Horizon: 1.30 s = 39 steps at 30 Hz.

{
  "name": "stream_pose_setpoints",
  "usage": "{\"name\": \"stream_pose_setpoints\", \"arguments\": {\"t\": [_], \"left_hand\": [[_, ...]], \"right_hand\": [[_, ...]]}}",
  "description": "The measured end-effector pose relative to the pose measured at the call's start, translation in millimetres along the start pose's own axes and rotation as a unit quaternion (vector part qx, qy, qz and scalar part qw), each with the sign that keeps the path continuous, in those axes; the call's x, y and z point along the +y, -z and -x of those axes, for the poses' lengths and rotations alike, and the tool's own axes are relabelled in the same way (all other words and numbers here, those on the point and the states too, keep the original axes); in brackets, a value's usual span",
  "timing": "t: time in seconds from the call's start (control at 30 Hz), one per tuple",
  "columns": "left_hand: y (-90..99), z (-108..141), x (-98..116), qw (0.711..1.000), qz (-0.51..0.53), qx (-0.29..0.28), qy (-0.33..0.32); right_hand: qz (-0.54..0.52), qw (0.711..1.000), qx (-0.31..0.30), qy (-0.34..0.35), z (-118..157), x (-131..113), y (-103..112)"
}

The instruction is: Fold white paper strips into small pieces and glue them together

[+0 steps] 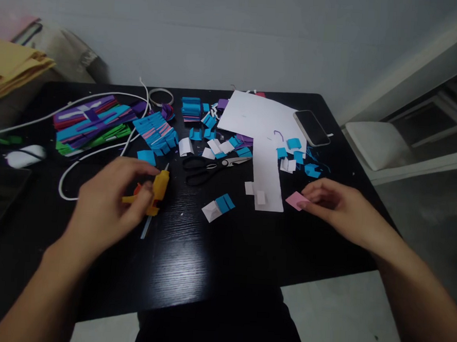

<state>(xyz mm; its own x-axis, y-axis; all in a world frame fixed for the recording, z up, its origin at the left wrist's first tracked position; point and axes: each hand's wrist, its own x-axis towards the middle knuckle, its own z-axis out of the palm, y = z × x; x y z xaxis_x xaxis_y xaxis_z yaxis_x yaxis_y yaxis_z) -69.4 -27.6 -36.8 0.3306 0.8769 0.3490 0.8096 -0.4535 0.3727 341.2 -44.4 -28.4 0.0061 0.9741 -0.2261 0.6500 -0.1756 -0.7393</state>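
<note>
On the left of the black table, my left hand [112, 200] has its fingers curved around a yellow glue gun [160, 186], thumb and fingertips at its body. A clear glue stick [146, 227] sticks out of the gun's rear. My right hand [332, 206] pinches a small pink paper piece [297, 200] between thumb and fingers, at the right. Between the hands lies a folded white and blue paper piece [218, 207]. A white paper strip [269, 176] with small white squares on it lies just left of the pink piece.
Black scissors [209, 169] lie mid-table behind the folded piece. Bundles of coloured paper strips [94, 121], a white cable [67, 182] and a white mouse [26, 156] are at the left. A phone [311, 128] rests on white sheets [251, 115] at the back right.
</note>
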Motion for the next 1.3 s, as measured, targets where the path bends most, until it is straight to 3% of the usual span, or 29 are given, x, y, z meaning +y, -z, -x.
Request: {"name": "stream_pose_setpoints", "arguments": {"t": [0.1, 0.2, 0.37, 0.47, 0.63, 0.73, 0.8, 0.87, 1.13, 1.3], "left_hand": [[-13.5, 4.6, 29.0, 0.995, 0.085, -0.019, -0.054], [-27.3, 6.9, 57.7, 0.987, 0.124, -0.026, -0.103], [-44.4, 9.3, 82.0, 0.988, 0.042, 0.010, -0.151], [-49.0, 10.8, 84.7, 0.989, 0.013, 0.020, -0.147], [-48.7, 11.9, 77.2, 0.993, 0.054, -0.013, -0.101], [-48.0, 15.4, 66.8, 0.993, 0.102, -0.041, -0.052], [-48.7, 19.5, 60.2, 0.993, 0.105, -0.051, -0.025], [-50.6, 23.8, 55.7, 0.993, 0.102, -0.059, -0.020], [-63.2, 27.6, 57.1, 0.991, 0.111, -0.057, -0.038], [-70.6, 26.8, 57.9, 0.991, 0.116, -0.051, -0.045]], "right_hand": [[-0.089, 0.996, 0.015, 0.024, 8.7, -28.8, -11.0], [-0.172, 0.984, -0.019, 0.042, 10.8, -53.7, -37.3], [-0.324, 0.932, -0.160, 0.022, 1.6, -69.6, -84.5], [-0.357, 0.918, -0.174, 0.016, -3.2, -69.9, -98.1], [-0.271, 0.946, -0.161, 0.080, -9.0, -63.6, -101.6], [-0.127, 0.961, -0.095, 0.225, -13.0, -50.4, -104.7], [-0.039, 0.930, -0.080, 0.357, -15.5, -38.9, -109.5], [0.018, 0.902, -0.086, 0.424, -17.4, -28.5, -115.4], [0.071, 0.865, -0.042, 0.495, -21.1, -16.5, -127.6], [0.082, 0.860, -0.026, 0.503, -20.8, -17.3, -128.3]]}}
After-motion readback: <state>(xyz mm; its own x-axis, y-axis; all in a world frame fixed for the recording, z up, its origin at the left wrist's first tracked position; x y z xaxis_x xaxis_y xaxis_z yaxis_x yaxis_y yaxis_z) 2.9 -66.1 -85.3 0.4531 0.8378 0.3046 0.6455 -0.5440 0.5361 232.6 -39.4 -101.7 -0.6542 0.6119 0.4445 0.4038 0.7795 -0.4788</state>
